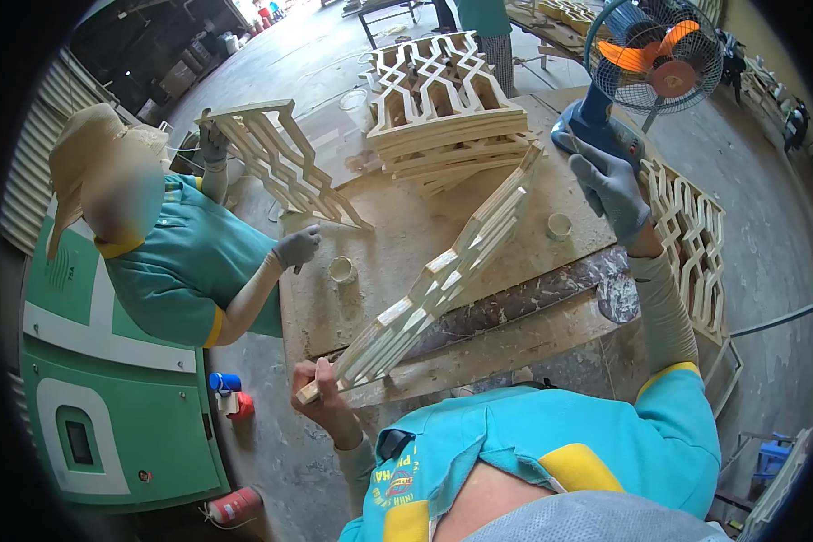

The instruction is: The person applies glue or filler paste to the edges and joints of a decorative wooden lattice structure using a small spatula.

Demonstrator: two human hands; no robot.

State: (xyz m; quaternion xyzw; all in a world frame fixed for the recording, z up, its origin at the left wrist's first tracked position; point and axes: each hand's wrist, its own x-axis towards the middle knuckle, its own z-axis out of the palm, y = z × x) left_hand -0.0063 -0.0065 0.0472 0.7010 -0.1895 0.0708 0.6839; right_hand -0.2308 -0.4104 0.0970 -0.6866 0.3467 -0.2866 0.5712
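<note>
My bare left hand (328, 402) grips the near end of a pale wooden lattice panel (425, 287), which stands on edge, slanting across the table's near side. The panel's far end reaches up beside a stack of similar panels. My right hand (611, 190), in a grey glove, is raised at the right with its fingers stretched out. It holds nothing and is apart from the panel, near the blue base of a fan (596, 122). Between panel and hand stands a small cup (559, 226).
Lattice panels (447, 99) are stacked on the worktable (384, 203). At the left a co-worker (185, 248) in gloves holds another lattice frame (285, 163). A second cup (342, 270) stands near them. More panels (686, 239) lean right of the table; a green machine (117, 379) stands left.
</note>
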